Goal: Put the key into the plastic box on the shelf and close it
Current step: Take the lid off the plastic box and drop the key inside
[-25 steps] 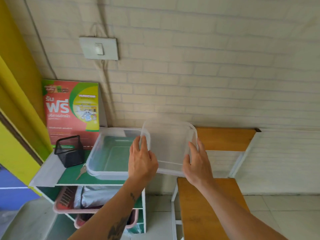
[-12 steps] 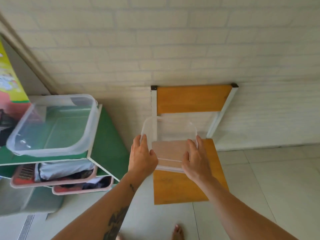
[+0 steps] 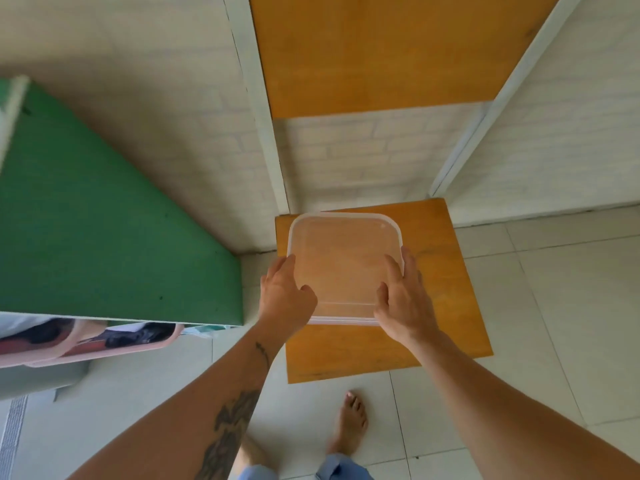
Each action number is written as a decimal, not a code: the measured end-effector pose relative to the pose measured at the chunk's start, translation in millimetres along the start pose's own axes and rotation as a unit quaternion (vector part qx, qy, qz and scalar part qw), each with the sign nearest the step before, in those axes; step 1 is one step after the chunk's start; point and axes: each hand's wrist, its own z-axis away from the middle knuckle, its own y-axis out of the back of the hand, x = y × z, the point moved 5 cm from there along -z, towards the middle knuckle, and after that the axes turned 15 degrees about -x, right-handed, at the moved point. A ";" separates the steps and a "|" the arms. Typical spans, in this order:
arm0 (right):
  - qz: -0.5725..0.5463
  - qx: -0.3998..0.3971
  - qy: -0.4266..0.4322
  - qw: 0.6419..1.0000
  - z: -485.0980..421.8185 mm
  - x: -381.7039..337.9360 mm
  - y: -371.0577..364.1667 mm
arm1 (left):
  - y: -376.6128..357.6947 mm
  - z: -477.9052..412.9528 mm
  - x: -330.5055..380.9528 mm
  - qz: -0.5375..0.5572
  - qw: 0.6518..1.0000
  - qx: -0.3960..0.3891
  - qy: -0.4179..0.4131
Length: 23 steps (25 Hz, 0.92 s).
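The clear plastic lid [image 3: 341, 265] lies flat over the orange chair seat [image 3: 446, 258]. My left hand [image 3: 285, 294] grips its left edge and my right hand [image 3: 403, 299] grips its right edge. Whether the lid touches the seat I cannot tell. The plastic box and the key are out of view.
The green shelf side [image 3: 104, 237] stands to the left, with a pink basket [image 3: 104, 349] of dark items under it. The chair's orange backrest [image 3: 381, 50] rises against the white brick wall. A bare foot [image 3: 351, 422] stands on the tiled floor below the chair.
My view has swung right and down, away from the shelf and box. Both hands have carried the lid lower and tipped it flat over the chair seat.
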 end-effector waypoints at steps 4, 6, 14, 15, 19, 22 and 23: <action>0.005 -0.014 -0.011 1.000 -23.7 25.0 -29.9 | -28.9 -29.3 -22.8 0.023 0.999 -0.032 0.013; 0.006 -0.021 -0.015 1.000 -29.0 30.9 -37.7 | -37.0 -36.3 -29.0 0.025 0.999 -0.038 0.006; 0.024 -0.027 -0.012 0.999 -22.5 18.1 -29.3 | -32.0 -31.4 -28.6 -0.043 0.997 -0.070 0.004; 0.026 -0.025 -0.006 0.999 -19.2 11.9 -23.0 | -26.0 -27.4 -24.5 -0.043 0.997 -0.064 0.000; 0.017 -0.025 0.014 0.999 4.9 -19.1 11.1 | 7.0 0.4 0.4 -0.019 0.999 -0.030 -0.015; 0.003 -0.025 0.032 0.999 29.7 -48.8 44.2 | 36.4 32.9 24.5 -0.015 0.999 -0.011 -0.041; -0.003 -0.026 0.042 0.999 39.6 -60.5 57.8 | 48.8 47.4 33.0 -0.003 0.999 -0.005 -0.046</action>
